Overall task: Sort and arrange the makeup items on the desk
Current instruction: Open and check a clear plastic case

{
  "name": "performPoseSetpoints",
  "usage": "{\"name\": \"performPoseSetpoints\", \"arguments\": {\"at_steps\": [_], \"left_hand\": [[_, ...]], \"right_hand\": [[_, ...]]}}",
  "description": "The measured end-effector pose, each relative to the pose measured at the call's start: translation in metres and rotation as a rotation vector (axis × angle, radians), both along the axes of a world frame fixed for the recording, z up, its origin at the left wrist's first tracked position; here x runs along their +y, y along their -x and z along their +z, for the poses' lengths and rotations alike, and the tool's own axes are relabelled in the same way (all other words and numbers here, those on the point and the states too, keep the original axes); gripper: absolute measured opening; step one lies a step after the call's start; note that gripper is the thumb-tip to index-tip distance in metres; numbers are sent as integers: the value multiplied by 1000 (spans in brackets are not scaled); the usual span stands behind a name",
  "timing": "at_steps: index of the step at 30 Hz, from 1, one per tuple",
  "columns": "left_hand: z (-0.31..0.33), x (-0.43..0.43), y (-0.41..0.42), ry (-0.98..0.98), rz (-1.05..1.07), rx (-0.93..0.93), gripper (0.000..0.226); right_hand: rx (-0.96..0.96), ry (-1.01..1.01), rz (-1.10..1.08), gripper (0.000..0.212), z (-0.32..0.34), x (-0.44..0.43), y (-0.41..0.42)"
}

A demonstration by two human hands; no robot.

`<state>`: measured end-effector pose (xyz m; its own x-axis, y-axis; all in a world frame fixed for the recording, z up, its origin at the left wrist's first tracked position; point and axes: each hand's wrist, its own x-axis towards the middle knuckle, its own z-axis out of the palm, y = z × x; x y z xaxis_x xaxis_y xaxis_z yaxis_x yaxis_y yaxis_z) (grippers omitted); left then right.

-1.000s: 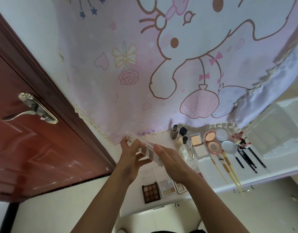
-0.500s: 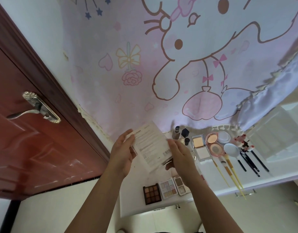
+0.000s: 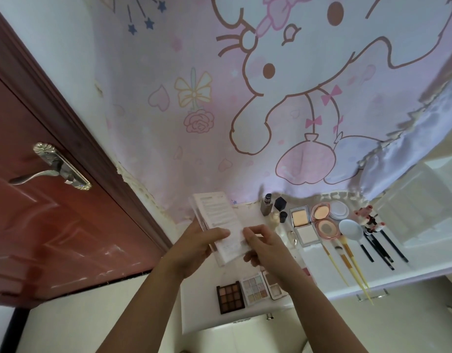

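Observation:
Both hands hold a flat white makeup palette [image 3: 217,217] above the white desk [image 3: 209,324], its printed back facing me. My left hand [image 3: 194,248] grips its left edge, thumb across the back. My right hand [image 3: 264,247] pinches its lower right edge. Below my hands lie a brown eyeshadow palette [image 3: 230,296], a pale shimmer palette [image 3: 254,289] and a small highlighter palette [image 3: 274,287]. Further right are small bottles [image 3: 273,208], a square powder compact [image 3: 302,225], pink round compacts [image 3: 323,220], yellow-handled brushes [image 3: 349,263] and black-handled brushes [image 3: 380,247].
A red-brown door [image 3: 41,225] with a metal handle [image 3: 54,166] stands left of the desk. A pink cartoon curtain [image 3: 245,98] hangs behind it. A light blue round puff tool [image 3: 349,229] and a small red-and-white item [image 3: 367,217] sit at the right.
The palette has turned from edge-on to showing its printed back, then tilted more upright. Both hands have shifted their hold to its lower part.

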<state>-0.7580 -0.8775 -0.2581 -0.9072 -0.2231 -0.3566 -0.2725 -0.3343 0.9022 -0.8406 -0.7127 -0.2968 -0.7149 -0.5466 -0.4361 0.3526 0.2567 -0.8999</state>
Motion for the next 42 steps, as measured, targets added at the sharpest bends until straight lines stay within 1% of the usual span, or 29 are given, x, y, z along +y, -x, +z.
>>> {"name": "performPoseSetpoints", "arguments": {"at_steps": [1,2,3,4,5,6,8,10,11,12,13,15,16,17,18,19,20,21,22,23,24,27,29,30,32,34,39,42], "left_hand": [[-1,-2,0,90,9,-24,54],[-2,-5,1,243,-2,-48,47],[-3,-8,2,444,-25,-70,40],[-4,-11,2,634,-42,-68,33],[-5,-12,2,782,-46,-61,31],[-6,-14,2,883,-36,-62,32],[-11,-18,1,985,0,-70,38],[-15,-19,0,1086,-11,-52,36],[-16,-18,0,1136,-30,-32,35],[-15,-16,0,1166,-40,-4,33],[-15,-15,0,1173,-30,29,32],[-12,-10,0,1164,79,115,32],[-11,-9,1,1165,174,147,37],[-9,-6,2,1129,278,149,49],[-9,-6,2,1010,371,110,69],[-6,-4,3,798,424,52,89],[-2,-3,4,537,439,4,105],[0,-2,5,277,423,-3,113],[0,0,6,59,386,24,114],[-2,1,7,-74,350,52,109],[-3,3,8,-130,322,76,103],[-7,3,10,-132,313,143,90],[-7,1,10,-103,297,164,87],[-7,-1,9,-82,276,168,88],[-8,-2,8,-36,232,164,92],[-9,-1,9,1,196,163,93],[-8,7,10,41,172,173,94],[-7,8,11,63,159,191,90]], "right_hand": [[138,-112,17,19,-1,2,4],[260,-194,1,16,-2,5,9],[342,-228,-44,13,-3,8,15],[378,-223,-97,13,-3,11,21],[386,-189,-141,19,-3,13,26],[388,-144,-162,27,-3,15,30],[449,-62,-110,48,0,16,31],[575,-49,39,66,3,16,28],[643,-75,119,72,3,14,26],[702,-101,179,73,3,12,26],[742,-111,204,68,2,10,25],[751,-84,150,41,4,6,25],[732,-57,102,30,6,5,24],[705,-26,53,24,8,5,21],[663,21,3,22,10,4,18],[607,87,-48,21,11,3,15],[554,148,-92,21,12,1,13],[526,188,-123,21,14,0,11],[520,205,-134,21,16,-2,9],[526,217,-130,22,18,-4,7],[536,224,-121,23,20,-5,5],[557,239,-94,24,22,-5,3],[553,187,-17,21,22,-2,5],[516,160,44,26,23,-1,7],[405,124,155,45,25,1,11],[352,96,245,53,27,1,14],[410,70,417,60,30,-1,12],[406,76,450,67,26,-1,11]]}}
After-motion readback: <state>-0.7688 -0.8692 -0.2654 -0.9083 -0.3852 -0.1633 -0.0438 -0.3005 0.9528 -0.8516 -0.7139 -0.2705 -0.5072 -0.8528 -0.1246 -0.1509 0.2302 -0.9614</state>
